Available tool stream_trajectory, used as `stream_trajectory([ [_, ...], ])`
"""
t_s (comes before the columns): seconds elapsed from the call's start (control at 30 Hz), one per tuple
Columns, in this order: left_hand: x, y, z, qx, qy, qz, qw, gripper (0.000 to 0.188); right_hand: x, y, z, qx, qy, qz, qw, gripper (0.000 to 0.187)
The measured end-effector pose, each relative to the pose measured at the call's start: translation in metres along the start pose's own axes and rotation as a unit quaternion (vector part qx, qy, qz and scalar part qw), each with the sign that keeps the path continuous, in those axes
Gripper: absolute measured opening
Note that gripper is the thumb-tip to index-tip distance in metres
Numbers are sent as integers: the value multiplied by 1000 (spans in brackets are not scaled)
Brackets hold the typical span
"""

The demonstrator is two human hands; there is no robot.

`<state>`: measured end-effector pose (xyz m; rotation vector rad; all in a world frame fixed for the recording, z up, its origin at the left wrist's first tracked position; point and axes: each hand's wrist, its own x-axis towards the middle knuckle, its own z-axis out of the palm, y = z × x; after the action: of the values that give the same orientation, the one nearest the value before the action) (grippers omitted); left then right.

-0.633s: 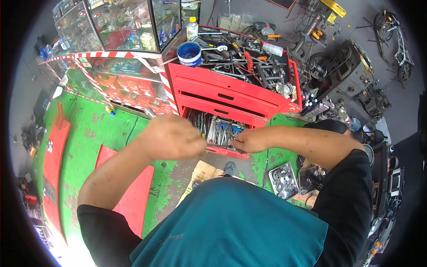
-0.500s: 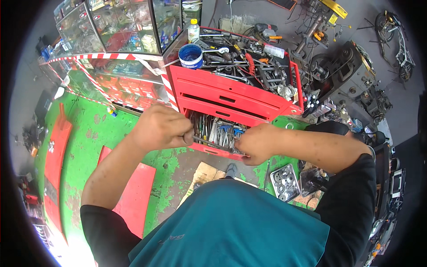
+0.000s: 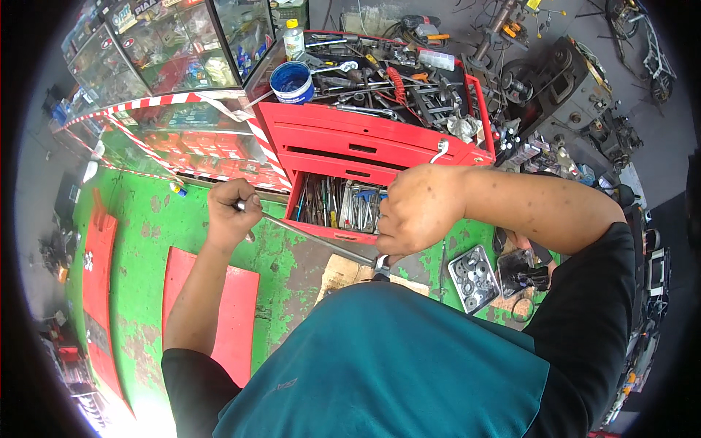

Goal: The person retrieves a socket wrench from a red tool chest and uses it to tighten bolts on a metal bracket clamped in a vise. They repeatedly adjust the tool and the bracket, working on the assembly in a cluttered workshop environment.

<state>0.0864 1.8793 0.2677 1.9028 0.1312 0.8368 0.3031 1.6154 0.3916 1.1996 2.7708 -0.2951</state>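
My left hand is closed around one end of a long steel ratchet handle that runs down to the right. At the other end, my right hand pinches the small head of the handle close to my chest. Both hands hover in front of a red tool cart. Its lower drawer stands pulled out, filled with wrenches and screwdrivers.
The cart's top tray holds loose tools, a blue tub and a white bottle. A glass display case with red-white tape stands at left. A metal tray of small parts lies on the green floor. Engine parts sit at right.
My hands left the open drawer and spread apart; the left hand moved left and the long ratchet handle now stretches between them.
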Motion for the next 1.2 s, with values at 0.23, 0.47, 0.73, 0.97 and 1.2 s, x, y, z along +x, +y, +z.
stream_trajectory([
  [0.23, -8, 5, 1, -243, 27, -265, 933, 20, -1, 3, -13, -199, 173, 22, 964, 24],
  [0.47, -16, 28, 7, -262, 22, -333, 906, 20, -6, 2, -8, -197, 191, 106, 956, 31],
  [0.73, -16, 37, 16, -252, 97, -326, 906, 23, -4, 22, 9, -132, 348, 108, 922, 44],
  [0.97, -22, 45, 15, -167, 187, -246, 936, 26, 19, 24, 61, -10, 489, 162, 857, 29],
  [1.2, -29, 46, 16, -95, 219, -220, 946, 24, 36, 21, 96, 99, 543, 246, 797, 38],
])
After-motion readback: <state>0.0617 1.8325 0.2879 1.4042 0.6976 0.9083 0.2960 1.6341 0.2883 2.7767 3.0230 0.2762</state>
